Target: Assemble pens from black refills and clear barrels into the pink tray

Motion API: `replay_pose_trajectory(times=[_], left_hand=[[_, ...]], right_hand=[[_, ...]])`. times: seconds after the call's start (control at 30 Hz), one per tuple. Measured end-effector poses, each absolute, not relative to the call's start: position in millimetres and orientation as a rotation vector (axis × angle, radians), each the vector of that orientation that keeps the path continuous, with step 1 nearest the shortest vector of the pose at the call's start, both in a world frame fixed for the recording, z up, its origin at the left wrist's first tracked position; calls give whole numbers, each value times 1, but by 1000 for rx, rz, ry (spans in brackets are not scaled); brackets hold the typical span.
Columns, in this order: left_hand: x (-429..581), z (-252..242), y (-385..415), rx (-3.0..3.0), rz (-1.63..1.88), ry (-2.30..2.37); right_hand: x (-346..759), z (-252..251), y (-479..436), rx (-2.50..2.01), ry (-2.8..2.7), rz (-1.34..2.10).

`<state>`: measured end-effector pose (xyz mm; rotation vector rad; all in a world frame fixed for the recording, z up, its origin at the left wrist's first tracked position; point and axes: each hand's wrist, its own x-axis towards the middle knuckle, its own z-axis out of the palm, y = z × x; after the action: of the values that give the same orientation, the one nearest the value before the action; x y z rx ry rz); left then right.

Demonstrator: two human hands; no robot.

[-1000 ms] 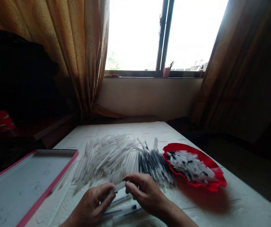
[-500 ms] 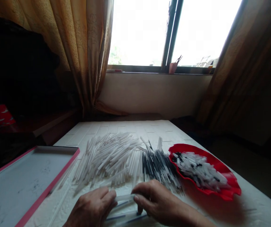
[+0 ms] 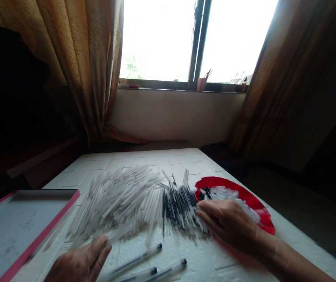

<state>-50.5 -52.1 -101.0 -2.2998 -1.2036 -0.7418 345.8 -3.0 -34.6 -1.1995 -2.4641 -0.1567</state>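
Observation:
My left hand is closed at the lower left, with a clear pen barrel pinched between thumb and fingers and pointing up and right. My right hand reaches over the near-left rim of a red wavy-edged plate; its fingers are pressed together, and whatever they hold is hidden. White and black pen caps fill that plate. Left of it lie a bundle of dark ink refills and a large heap of clear barrels. Three pens with black ends, one of them a slanting pen, rest between my hands.
A white tray with a pink rim stands at the table's left. The white brick-patterned table reaches toward a wall below the window. A pink pen cup sits on the sill, between brown curtains.
My right hand has moved from beside my left hand to the red plate. My left hand has shifted left and down with the barrel. The view has turned slightly right.

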Motion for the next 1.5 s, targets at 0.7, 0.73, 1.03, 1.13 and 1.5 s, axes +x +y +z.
replay_pose_trajectory(times=[0.7, 0.73, 1.03, 1.13, 1.5], left_hand=[[-69, -53, -47, -2227, -570, -2003], [-67, -50, -38, -2211, -562, -2007], [-48, -42, 10, -2147, -576, -1920], [-42, -52, -6, -2206, -643, -1815], [-18, -78, -93, -2618, -757, -1384]], right_hand=[[345, -54, 1, -988, -2213, -603], [332, -55, 0, -963, -2235, -535], [301, -82, -13, -832, -2342, -322], [306, -87, -18, -831, -2344, -284], [294, -84, -33, -762, -2547, -110]])
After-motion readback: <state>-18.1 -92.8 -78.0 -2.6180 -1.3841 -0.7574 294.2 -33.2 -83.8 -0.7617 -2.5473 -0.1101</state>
